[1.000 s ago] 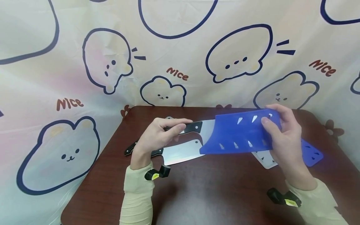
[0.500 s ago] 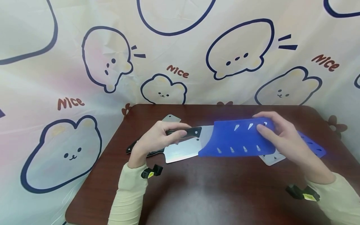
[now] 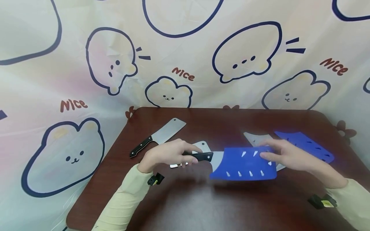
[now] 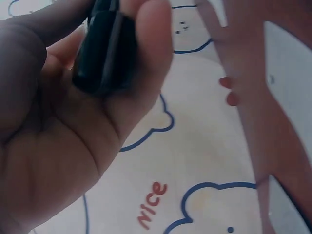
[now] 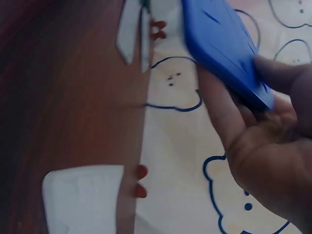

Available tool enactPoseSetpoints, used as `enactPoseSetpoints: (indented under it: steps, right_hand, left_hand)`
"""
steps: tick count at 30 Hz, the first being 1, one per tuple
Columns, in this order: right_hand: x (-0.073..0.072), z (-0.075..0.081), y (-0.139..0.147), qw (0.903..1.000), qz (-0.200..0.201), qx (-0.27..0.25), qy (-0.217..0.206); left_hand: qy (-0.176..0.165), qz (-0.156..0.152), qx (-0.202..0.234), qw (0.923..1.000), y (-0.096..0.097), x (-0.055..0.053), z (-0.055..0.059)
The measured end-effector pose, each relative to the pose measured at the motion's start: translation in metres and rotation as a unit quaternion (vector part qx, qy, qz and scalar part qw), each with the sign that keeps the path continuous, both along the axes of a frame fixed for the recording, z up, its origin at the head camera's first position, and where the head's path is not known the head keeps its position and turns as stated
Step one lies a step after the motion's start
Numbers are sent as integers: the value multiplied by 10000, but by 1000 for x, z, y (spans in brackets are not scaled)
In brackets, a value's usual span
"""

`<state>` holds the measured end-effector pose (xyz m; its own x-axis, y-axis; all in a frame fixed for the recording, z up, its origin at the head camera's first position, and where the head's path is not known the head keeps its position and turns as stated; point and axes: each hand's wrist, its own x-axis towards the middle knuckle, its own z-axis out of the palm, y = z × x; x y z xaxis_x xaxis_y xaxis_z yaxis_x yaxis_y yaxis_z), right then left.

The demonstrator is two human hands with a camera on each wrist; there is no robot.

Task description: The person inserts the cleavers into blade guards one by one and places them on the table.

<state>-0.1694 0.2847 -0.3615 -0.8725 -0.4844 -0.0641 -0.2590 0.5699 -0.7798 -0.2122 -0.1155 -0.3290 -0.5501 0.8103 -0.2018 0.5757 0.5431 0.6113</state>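
My left hand [image 3: 169, 153] grips the black handle of a cleaver [image 3: 203, 156]; in the left wrist view the handle's butt [image 4: 105, 53] shows between thumb and fingers. The cleaver's blade sits inside a blue blade sheath [image 3: 242, 163] with pale slots, only a strip of steel showing by the handle. At the sheath's far end my right hand [image 3: 292, 154] pinches it between thumb and fingers, which the right wrist view also shows. Sheath and cleaver are held level above the table. Behind the left hand lies a second cleaver [image 3: 203, 146], partly hidden.
Another cleaver [image 3: 169, 130] with a black handle lies at the back left of the brown table [image 3: 219, 125]. To the right lie a white blade sheath [image 3: 254, 138], partly covered by the right hand, and another blue sheath [image 3: 306, 144]. A printed curtain [image 3: 202, 93] hangs behind the table.
Both hands have lowered the sheathed cleaver toward the table and nearer to me. The cleaver at back left and the sheaths at right now show more fully. Both hands keep their hold.
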Motion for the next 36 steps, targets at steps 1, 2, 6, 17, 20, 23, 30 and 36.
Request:
enactPoseSetpoints:
  steps: [1, 2, 6, 17, 20, 23, 30, 36]
  right_hand:
    - [-1, -3, 1, 9996, 249, 7, -101]
    - [-1, -6, 2, 9986, 478, -22, -230]
    - [-5, -16, 4, 9921, 1067, -124, -645]
    - [-13, -44, 3, 9789, 1664, 107, -1179]
    - [-14, -48, 0, 9786, 1705, 110, -1151]
    - [-15, -51, -1, 9796, 1675, 136, -1100]
    - [-22, -49, 8, 9877, 1231, 522, -817]
    - [-24, -39, 25, 9932, 618, 912, -372]
  left_hand:
    - [-41, -62, -78, 9999, 0, 0, -3]
    - [-78, -134, -143, 9998, 1, 0, -6]
    - [-246, -265, -319, 9988, 3, 0, -21]
    - [-898, -451, -466, 9938, 10, -3, -58]
    - [-987, -362, -526, 9931, 9, -3, -65]
    - [-1078, -271, -511, 9925, 9, -3, -70]
    - [-149, -278, -917, 9953, 8, -5, -69]
    - [81, 76, -1050, 9944, -12, -6, -59]
